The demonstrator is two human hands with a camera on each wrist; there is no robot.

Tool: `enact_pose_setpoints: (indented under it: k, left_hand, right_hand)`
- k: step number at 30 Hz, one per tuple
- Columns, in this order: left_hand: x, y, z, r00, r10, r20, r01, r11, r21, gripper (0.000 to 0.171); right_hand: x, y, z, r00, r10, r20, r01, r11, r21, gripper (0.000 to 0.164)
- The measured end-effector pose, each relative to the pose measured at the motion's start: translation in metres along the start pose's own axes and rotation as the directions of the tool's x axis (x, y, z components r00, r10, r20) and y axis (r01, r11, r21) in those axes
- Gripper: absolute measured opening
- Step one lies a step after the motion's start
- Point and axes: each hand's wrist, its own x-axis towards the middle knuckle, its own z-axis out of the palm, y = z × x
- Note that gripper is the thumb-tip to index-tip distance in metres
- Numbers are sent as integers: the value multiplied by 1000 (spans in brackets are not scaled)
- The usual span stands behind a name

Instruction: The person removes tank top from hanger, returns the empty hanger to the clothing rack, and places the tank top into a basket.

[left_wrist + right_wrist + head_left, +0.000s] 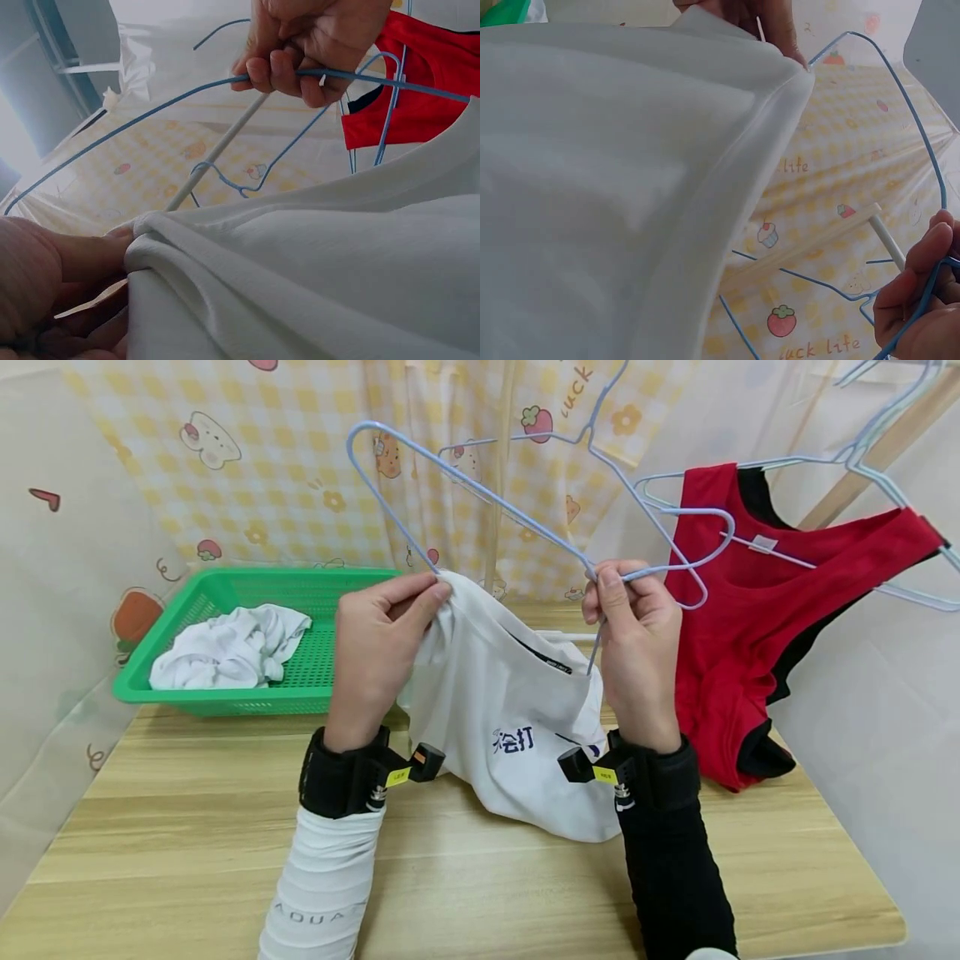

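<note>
My left hand (378,643) pinches a white T-shirt (457,693) at the left end of its neckline, thumb against fingers. A blue wire hanger (487,493) is gripped near the base of its hook by my right hand (637,635). The hanger's left shoulder loops up above the shirt, its lower wire meeting the collar by my left fingertips. On the right, the wire drops into the neck opening, and that end is hidden inside the fabric. Dark blue lettering marks the shirt front. In the left wrist view, the collar fabric (225,240) bunches at my thumb.
A green basket (225,696) with a crumpled white garment (225,647) stands at the back left of the wooden table (480,893). At the right hangs a red and black sleeveless garment (727,635) on a hanger. Another blue hanger (615,468) hangs behind my right hand.
</note>
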Motion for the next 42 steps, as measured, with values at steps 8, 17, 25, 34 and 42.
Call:
enact_pose_setpoints:
  k: [8, 17, 25, 34, 42]
  left_hand:
    - [4, -6, -3, 963, -71, 259, -35, 923, 383, 19]
    - [13, -30, 5, 928, -156, 338, -83, 799, 596, 21]
    - [21, -49, 3, 891, -251, 379, -40, 787, 615, 26]
    - [22, -39, -21, 911, -273, 308, 30, 790, 613, 33]
    - [20, -35, -30, 922, -252, 295, 22, 793, 609, 33]
  right_hand:
    - [1, -4, 0, 999, -37, -36, 42, 990, 136, 21]
    - [1, -20, -11, 995, -44, -91, 62, 978, 200, 11]
    - [3, -36, -24, 974, -114, -194, 145, 978, 150, 8]
    - [2, -64, -38, 879, -299, -371, 303, 952, -48, 8]
    - [6, -81, -69, 737, -401, -545, 342, 916, -211, 7]
